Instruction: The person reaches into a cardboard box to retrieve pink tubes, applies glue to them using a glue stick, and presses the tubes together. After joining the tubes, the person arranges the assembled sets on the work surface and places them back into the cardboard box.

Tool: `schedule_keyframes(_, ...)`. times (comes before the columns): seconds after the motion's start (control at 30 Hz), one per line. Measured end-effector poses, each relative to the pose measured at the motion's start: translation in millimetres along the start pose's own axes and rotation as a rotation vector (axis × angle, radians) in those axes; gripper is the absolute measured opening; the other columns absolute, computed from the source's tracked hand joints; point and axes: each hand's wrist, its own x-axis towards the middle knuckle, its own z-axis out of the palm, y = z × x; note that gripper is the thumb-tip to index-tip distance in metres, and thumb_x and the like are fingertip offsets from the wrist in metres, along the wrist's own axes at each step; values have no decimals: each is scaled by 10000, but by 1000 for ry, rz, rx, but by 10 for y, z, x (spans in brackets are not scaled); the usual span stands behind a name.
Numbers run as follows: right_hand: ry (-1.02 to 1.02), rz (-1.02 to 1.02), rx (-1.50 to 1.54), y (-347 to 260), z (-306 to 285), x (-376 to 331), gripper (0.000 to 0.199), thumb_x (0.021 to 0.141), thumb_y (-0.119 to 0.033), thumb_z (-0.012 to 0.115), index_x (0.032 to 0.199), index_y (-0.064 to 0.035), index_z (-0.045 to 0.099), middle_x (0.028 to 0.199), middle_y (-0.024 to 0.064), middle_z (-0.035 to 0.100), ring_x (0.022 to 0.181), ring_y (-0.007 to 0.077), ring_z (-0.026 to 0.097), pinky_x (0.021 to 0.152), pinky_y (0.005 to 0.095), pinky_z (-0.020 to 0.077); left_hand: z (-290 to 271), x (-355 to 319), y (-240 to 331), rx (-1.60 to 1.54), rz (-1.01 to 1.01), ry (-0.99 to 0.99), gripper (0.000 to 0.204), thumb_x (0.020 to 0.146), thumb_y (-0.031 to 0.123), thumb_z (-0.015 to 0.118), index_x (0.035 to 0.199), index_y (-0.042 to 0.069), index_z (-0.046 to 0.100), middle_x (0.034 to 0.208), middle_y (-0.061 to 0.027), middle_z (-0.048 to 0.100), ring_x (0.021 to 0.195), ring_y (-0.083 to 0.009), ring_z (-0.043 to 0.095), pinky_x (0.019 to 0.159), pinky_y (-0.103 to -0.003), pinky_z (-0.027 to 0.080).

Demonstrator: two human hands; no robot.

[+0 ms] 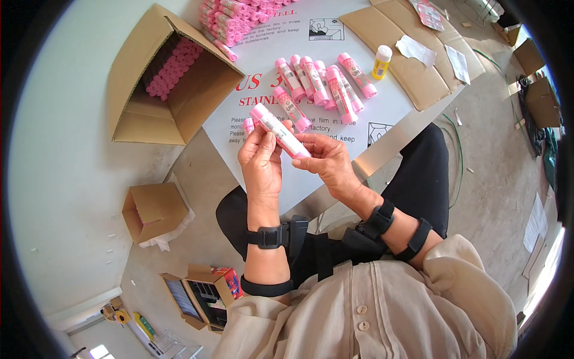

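Holding one pink stick [280, 130] between them, the left hand [261, 160] grips its upper part while the right hand [326, 160] pinches the lower end, both just above the near edge of the bench [391, 110]. Beyond the hands, a loose row of pink sticks [323, 87] lies on the bench beside a small yellow bottle [381, 62]. Farther off, a pile [236, 17] and an open carton [173, 78] filled with more suggest much remains to handle.
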Motion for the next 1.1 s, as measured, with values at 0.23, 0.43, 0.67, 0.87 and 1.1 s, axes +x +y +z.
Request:
schedule_keyframes(0.23,80,-151,-173,78,52,-29,381,711,57,720,1069,1,605,776,-20,571,674,48,503,607,206,447,5,5,-30,2,12,-34,330,913,85,553,1208,-52,500,1073,-193,623,999,-238,605,910,-350,470)
schedule_keyframes(0.43,96,-173,-298,72,57,-47,347,708,17,731,1031,0,606,738,-34,533,628,36,457,558,196,419,-1,9,-36,-19,20,-46,353,916,93,554,1229,-52,483,1071,-199,620,991,-235,603,913,-349,468)
schedule_keyframes(0.67,75,-113,-249,58,49,-60,322,735,-7,737,1026,28,604,767,-10,580,671,47,512,590,203,448,12,15,-41,-6,-32,5,312,915,78,549,1191,-58,496,1057,-192,624,956,-227,614,876,-339,492)
schedule_keyframes(0.87,66,-65,-182,49,50,-27,287,759,9,718,1019,45,601,796,16,611,721,66,550,628,213,469,-27,44,-74,83,-32,17,275,895,48,565,1148,-52,526,1048,-153,628,925,-199,617,843,-315,494)
schedule_keyframes(1.1,159,-109,-599,115,-214,187,347,783,-189,727,997,35,571,785,106,584,647,158,578,578,293,468,-629,372,0,558,151,360,378,857,-4,568,1226,-62,517,1032,-73,592,909,-132,569,809,-278,462)
